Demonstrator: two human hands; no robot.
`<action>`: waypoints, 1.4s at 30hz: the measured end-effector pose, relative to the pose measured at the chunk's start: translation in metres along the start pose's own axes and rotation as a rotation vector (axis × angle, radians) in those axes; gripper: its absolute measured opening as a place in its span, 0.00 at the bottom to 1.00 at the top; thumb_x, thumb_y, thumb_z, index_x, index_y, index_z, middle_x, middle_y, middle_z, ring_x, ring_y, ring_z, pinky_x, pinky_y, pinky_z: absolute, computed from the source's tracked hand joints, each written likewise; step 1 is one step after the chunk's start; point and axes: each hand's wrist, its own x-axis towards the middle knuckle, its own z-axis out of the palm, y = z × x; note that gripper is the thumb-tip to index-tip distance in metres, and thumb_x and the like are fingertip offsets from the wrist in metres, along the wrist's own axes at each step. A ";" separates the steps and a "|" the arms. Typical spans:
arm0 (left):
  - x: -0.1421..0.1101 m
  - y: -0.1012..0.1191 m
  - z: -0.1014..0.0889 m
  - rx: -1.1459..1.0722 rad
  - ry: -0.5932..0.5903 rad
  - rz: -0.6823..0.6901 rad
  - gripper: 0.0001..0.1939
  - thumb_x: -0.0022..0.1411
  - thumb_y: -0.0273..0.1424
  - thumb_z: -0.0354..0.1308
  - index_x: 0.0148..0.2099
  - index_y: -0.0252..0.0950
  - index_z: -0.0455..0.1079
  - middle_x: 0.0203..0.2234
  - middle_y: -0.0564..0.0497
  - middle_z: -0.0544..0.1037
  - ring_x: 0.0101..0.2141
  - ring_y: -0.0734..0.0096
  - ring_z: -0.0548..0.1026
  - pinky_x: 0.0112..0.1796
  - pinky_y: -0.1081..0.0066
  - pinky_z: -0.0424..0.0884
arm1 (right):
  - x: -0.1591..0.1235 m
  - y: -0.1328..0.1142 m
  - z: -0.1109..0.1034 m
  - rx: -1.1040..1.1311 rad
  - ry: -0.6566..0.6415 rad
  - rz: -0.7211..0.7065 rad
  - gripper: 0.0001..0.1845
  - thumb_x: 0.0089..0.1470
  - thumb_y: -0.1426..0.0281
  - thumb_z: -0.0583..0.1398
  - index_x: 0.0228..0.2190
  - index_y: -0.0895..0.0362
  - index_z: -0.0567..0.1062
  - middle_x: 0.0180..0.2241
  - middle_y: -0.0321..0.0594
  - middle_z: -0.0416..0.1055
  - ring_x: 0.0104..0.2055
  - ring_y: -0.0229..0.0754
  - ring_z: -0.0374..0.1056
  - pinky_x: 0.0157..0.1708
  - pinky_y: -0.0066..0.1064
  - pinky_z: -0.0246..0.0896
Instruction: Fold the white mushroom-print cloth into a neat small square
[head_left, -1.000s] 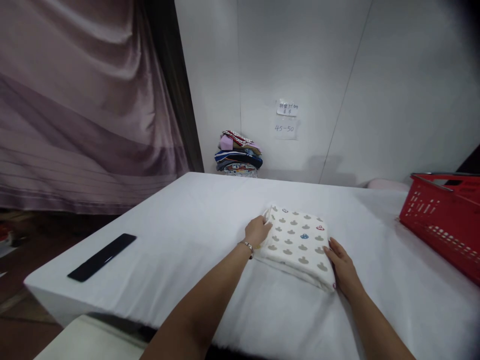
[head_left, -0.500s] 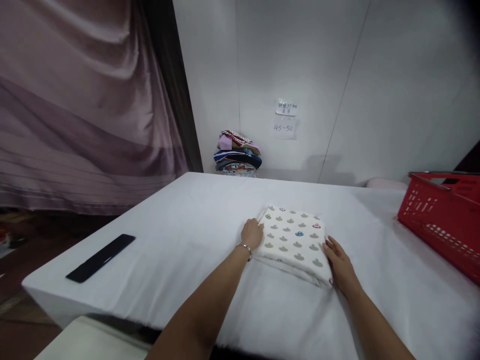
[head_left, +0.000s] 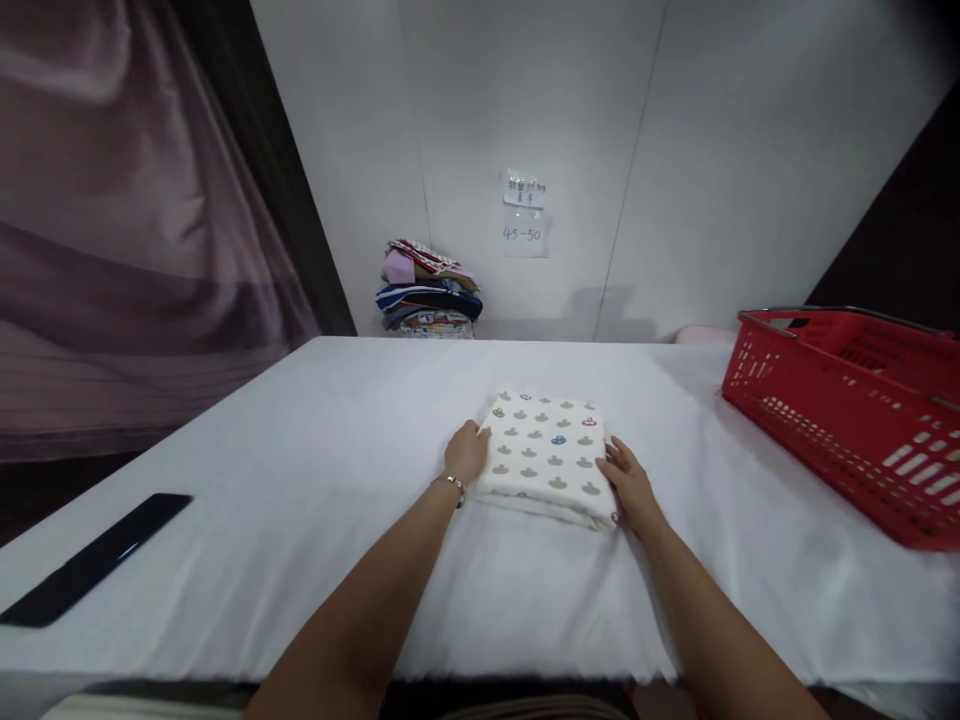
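view swung right; right fingers apart along folded cloth, left fingers unclear.

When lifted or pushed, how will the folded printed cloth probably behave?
The folded cloth is probably floppy: its front edge shows uneven layers, so it may open if lifted by one side. Lying flat between the left hand and the right hand, it seems unlikely to roll.

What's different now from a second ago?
The camera view has swung right, so more of the red basket shows. The left hand has drawn back leftward, reaching less over the folded cloth. The right hand stays at the cloth's right edge; the clothes pile hasn't moved.
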 end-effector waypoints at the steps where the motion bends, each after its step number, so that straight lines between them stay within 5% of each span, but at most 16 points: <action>1: 0.000 0.000 0.000 0.001 0.006 0.005 0.11 0.62 0.39 0.46 0.37 0.37 0.63 0.35 0.46 0.76 0.37 0.63 0.73 0.32 0.70 0.61 | -0.001 -0.001 0.000 -0.028 0.007 -0.006 0.42 0.41 0.61 0.65 0.57 0.56 0.60 0.58 0.47 0.59 0.57 0.48 0.59 0.54 0.40 0.57; 4: 0.000 0.000 0.001 0.001 0.014 0.011 0.13 0.62 0.41 0.46 0.37 0.37 0.64 0.35 0.46 0.76 0.37 0.63 0.73 0.32 0.70 0.61 | -0.009 -0.012 0.003 -0.218 0.061 -0.102 0.35 0.46 0.59 0.62 0.55 0.57 0.63 0.57 0.48 0.59 0.57 0.51 0.58 0.54 0.43 0.57; 7: 0.001 -0.001 0.002 -0.011 0.001 -0.006 0.14 0.62 0.42 0.46 0.37 0.38 0.65 0.35 0.46 0.76 0.37 0.62 0.73 0.33 0.70 0.62 | -0.029 -0.029 0.011 -0.535 0.063 -0.455 0.27 0.54 0.59 0.55 0.54 0.55 0.65 0.59 0.45 0.56 0.61 0.50 0.50 0.57 0.47 0.50; 10: 0.002 -0.005 0.004 -0.042 -0.004 -0.011 0.14 0.61 0.42 0.47 0.37 0.38 0.65 0.35 0.46 0.76 0.37 0.63 0.73 0.32 0.70 0.62 | -0.053 -0.036 0.020 -0.929 -0.214 -0.790 0.28 0.57 0.62 0.52 0.58 0.53 0.59 0.61 0.43 0.52 0.64 0.48 0.44 0.60 0.50 0.40; 12: 0.003 -0.007 0.004 -0.078 -0.004 -0.007 0.14 0.61 0.43 0.47 0.36 0.38 0.65 0.35 0.47 0.76 0.36 0.64 0.72 0.32 0.70 0.62 | -0.065 -0.032 0.025 -1.168 -0.454 -0.863 0.30 0.57 0.63 0.53 0.60 0.53 0.55 0.61 0.44 0.53 0.63 0.48 0.46 0.60 0.50 0.40; 14: 0.005 -0.008 0.005 -0.132 -0.014 -0.006 0.14 0.60 0.43 0.48 0.34 0.38 0.65 0.33 0.48 0.76 0.35 0.65 0.72 0.32 0.71 0.62 | -0.072 -0.023 0.027 -1.319 -0.574 -0.885 0.31 0.56 0.64 0.54 0.60 0.54 0.55 0.61 0.45 0.53 0.63 0.49 0.47 0.59 0.49 0.43; 20: 0.009 -0.014 -0.005 -0.344 -0.080 -0.017 0.14 0.57 0.43 0.54 0.31 0.36 0.66 0.31 0.48 0.75 0.33 0.67 0.71 0.32 0.71 0.64 | -0.072 -0.013 0.024 -1.435 -0.572 -0.906 0.31 0.57 0.65 0.52 0.61 0.54 0.53 0.60 0.44 0.54 0.63 0.47 0.48 0.59 0.46 0.44; 26: -0.023 -0.036 -0.028 -0.529 -0.203 -0.071 0.20 0.56 0.45 0.55 0.41 0.34 0.67 0.33 0.48 0.75 0.28 0.73 0.72 0.26 0.75 0.66 | -0.072 -0.021 0.026 -1.465 -0.603 -0.814 0.30 0.58 0.64 0.51 0.60 0.54 0.53 0.62 0.45 0.51 0.63 0.46 0.47 0.59 0.46 0.44; 29: -0.044 -0.046 -0.033 -0.579 -0.288 -0.098 0.24 0.52 0.45 0.59 0.46 0.34 0.65 0.38 0.46 0.74 0.31 0.71 0.72 0.27 0.76 0.66 | -0.072 -0.028 0.036 -1.482 -0.623 -0.754 0.31 0.57 0.64 0.51 0.61 0.54 0.53 0.62 0.46 0.50 0.63 0.47 0.46 0.58 0.48 0.45; 35: -0.059 -0.051 -0.035 -0.484 -0.268 -0.033 0.32 0.47 0.47 0.62 0.50 0.33 0.64 0.41 0.45 0.73 0.38 0.66 0.72 0.36 0.72 0.68 | -0.069 -0.034 0.072 -1.447 -0.675 -0.835 0.32 0.57 0.66 0.50 0.62 0.52 0.49 0.63 0.44 0.45 0.65 0.47 0.40 0.59 0.49 0.42; 38: -0.058 -0.053 -0.037 -0.478 -0.291 0.060 0.34 0.47 0.39 0.63 0.55 0.34 0.60 0.45 0.44 0.71 0.41 0.64 0.72 0.40 0.70 0.69 | -0.065 -0.028 0.083 -1.424 -0.691 -0.847 0.29 0.58 0.70 0.48 0.61 0.51 0.51 0.61 0.44 0.52 0.63 0.46 0.46 0.57 0.49 0.46; 42: -0.063 -0.056 -0.034 -0.297 -0.174 0.405 0.36 0.46 0.22 0.57 0.59 0.39 0.57 0.58 0.45 0.59 0.55 0.63 0.61 0.53 0.67 0.61 | -0.061 -0.018 0.089 -1.368 -0.634 -0.870 0.28 0.58 0.72 0.47 0.60 0.52 0.55 0.57 0.45 0.61 0.58 0.46 0.57 0.53 0.46 0.54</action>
